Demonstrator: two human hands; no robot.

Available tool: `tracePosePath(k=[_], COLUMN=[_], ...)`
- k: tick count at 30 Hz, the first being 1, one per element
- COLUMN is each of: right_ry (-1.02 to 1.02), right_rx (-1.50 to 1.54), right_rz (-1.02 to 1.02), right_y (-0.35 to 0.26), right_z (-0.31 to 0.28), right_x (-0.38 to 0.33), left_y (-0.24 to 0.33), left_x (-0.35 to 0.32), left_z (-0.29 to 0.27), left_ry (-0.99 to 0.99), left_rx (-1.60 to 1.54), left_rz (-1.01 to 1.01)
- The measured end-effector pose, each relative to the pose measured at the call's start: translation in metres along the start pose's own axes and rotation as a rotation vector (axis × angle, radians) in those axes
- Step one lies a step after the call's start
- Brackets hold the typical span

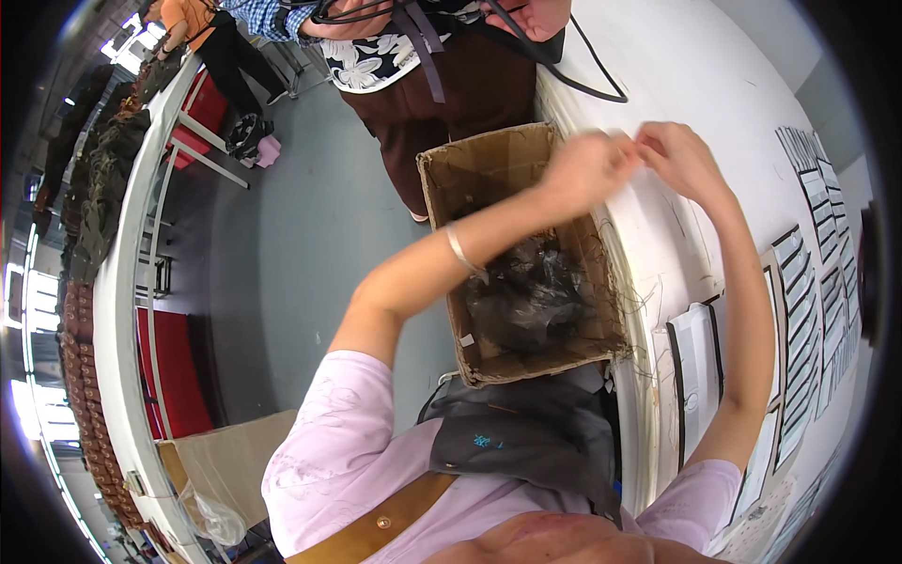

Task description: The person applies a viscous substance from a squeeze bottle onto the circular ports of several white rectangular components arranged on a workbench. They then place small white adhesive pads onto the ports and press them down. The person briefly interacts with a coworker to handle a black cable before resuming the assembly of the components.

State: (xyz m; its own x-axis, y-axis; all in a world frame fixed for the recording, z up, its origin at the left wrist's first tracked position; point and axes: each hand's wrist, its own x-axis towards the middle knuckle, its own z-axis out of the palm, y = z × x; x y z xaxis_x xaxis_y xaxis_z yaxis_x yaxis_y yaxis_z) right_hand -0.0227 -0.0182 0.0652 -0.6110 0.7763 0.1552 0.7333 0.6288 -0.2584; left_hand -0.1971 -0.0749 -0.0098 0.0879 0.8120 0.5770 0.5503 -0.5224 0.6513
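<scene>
My left hand [590, 175] reaches across above the cardboard box and is smeared by motion, its fingers closed. My right hand [683, 162] meets it over the white table [672, 240], the fingertips of both pinched close together. Whatever lies between them is too small to make out. Under my left forearm stands the open cardboard box [489, 374], against the table's edge. Crumpled dark plastic [536, 296] fills its bottom. Beside my right forearm a white piece with a black border [693, 376] lies on the table, loose dark threads near it.
Rows of white pieces with black strips [799, 320] cover the table's right side. Across the box, a person in brown trousers [451, 117] holds a black cord [573, 86]. Another table [127, 226] with dark garments and a red bin [174, 371] stand to the left.
</scene>
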Motion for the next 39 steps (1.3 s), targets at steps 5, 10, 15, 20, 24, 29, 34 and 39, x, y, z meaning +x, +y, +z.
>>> tracePosePath(k=[5, 10, 15, 20, 24, 29, 34, 39], right_ry=[-0.063, 0.096, 0.429, 0.359, 0.211, 0.201, 0.037, -0.202], right_rx=[0.534, 0.909, 1.016, 1.225, 1.051, 0.546, 0.301, 0.076], right_rz=[-0.100, -0.112, -0.133, -0.137, -0.178, -0.334, -0.261, -0.079], right_y=[-0.036, -0.123, -0.157, -0.174, -0.152, -0.117, -0.083, -0.009], right_z=[0.074, 0.087, 0.107, 0.116, 0.103, 0.074, 0.048, 0.013], right_x=[0.073, 0.116, 0.159, 0.153, 0.135, 0.101, 0.060, 0.001], left_y=[-0.073, -0.099, -0.106, -0.094, -0.086, -0.068, -0.054, -0.058], left_x=[0.023, 0.029, 0.023, 0.012, 0.007, -0.001, -0.006, 0.010], left_z=[-0.126, -0.208, -0.233, -0.215, -0.196, -0.164, -0.131, -0.138], left_ry=[0.368, 0.448, 0.351, 0.333, 0.313, 0.135, 0.037, 0.139], left_rx=[0.260, 0.509, 0.632, 0.396, 0.235, 0.120, 0.020, 0.113], left_rz=[0.114, 0.187, 0.348, 0.249, 0.182, 0.153, 0.127, 0.252])
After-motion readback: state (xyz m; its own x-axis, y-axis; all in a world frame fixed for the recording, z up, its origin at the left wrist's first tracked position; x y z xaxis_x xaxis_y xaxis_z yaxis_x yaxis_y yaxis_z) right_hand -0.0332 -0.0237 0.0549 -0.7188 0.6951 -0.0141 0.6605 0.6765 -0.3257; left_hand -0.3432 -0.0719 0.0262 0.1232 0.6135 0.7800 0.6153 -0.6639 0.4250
